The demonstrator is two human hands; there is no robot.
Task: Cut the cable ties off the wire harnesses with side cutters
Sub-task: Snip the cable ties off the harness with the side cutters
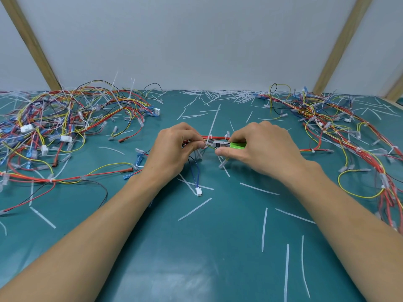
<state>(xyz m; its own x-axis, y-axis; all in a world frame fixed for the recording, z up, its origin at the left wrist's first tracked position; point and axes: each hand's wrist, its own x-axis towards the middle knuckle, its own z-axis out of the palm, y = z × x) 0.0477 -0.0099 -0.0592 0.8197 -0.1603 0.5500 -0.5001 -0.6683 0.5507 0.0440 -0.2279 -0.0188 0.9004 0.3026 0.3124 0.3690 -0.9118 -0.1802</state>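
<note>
My left hand (174, 149) pinches a red-wired harness (218, 137) between thumb and fingers at the middle of the teal mat. My right hand (259, 147) grips green-handled side cutters (236, 145). Their grey jaws (214, 144) point left and sit at a white cable tie (209, 137) on the harness, right beside my left fingertips. The tie's long tail rises toward the back. Blue wires with a white connector (198, 191) hang from the harness below my left hand.
A tangled pile of harnesses (65, 127) covers the left of the mat (196, 258), and another pile (340, 131) lies on the right. Several cut white tie strips (264, 228) are scattered over the mat and heaped along the back wall (224, 94).
</note>
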